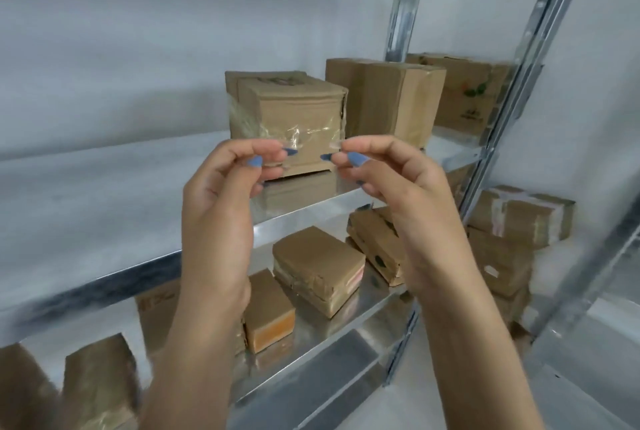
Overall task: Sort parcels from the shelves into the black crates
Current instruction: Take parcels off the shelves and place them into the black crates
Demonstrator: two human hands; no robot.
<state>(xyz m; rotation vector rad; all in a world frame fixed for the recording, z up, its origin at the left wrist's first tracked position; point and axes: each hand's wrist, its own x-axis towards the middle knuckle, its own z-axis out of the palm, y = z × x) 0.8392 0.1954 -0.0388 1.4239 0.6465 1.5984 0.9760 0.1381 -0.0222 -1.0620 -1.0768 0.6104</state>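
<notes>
While both hands are raised close to the camera, the left hand (pixel 225 194) and right hand (pixel 391 194) each pinch one end of a clear film (pixel 301 149). Behind it, a taped parcel (pixel 287 110) sits on the metal shelf (pixel 104 187).

A pale grey wall (pixel 121 48) is seen behind and left of the fingers (pixel 256 147). Galvanised metal shelving (pixel 311 211) is set against it, with an upright post (pixel 403 13) above and right of them. Soft light is reflected off the shelf boards.
</notes>
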